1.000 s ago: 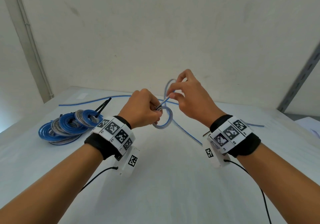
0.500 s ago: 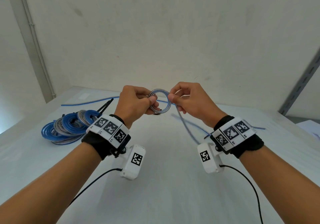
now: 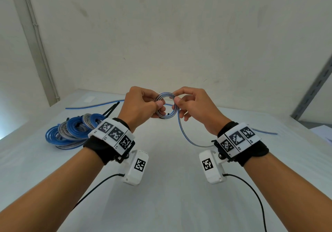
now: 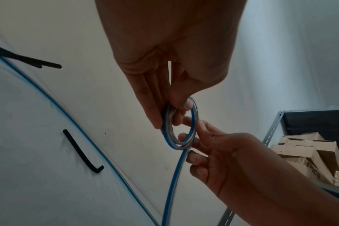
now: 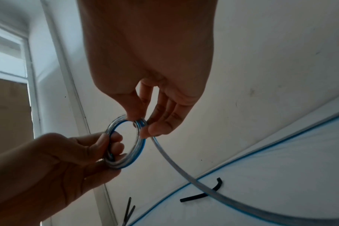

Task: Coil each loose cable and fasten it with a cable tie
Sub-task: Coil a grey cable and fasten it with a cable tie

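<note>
A small coil (image 3: 166, 117) of clear cable with a blue stripe hangs in the air above the white table (image 3: 161, 204), held between both hands. My left hand (image 3: 158, 106) pinches its left side with thumb and fingers. My right hand (image 3: 177, 98) pinches the right side. The loose tail (image 3: 183, 133) drops from the coil and runs under my right wrist. The left wrist view shows the coil (image 4: 193, 122) and its tail (image 4: 174, 175). In the right wrist view my right hand (image 5: 141, 123) grips the coil (image 5: 139, 146). A bent black cable tie (image 4: 79, 151) lies on the table.
A heap of coiled blue and grey cables (image 3: 71, 133) lies at the table's left. Black cable ties (image 3: 112, 108) lie beyond it, beside a loose blue cable (image 3: 93, 105) along the far edge. A metal shelf upright (image 3: 312, 88) stands to the right, with cardboard boxes (image 4: 310, 152).
Both hands rose with the coil. My right hand came down from the raised loop and now pinches the coil's right side; the tail hangs closer.
</note>
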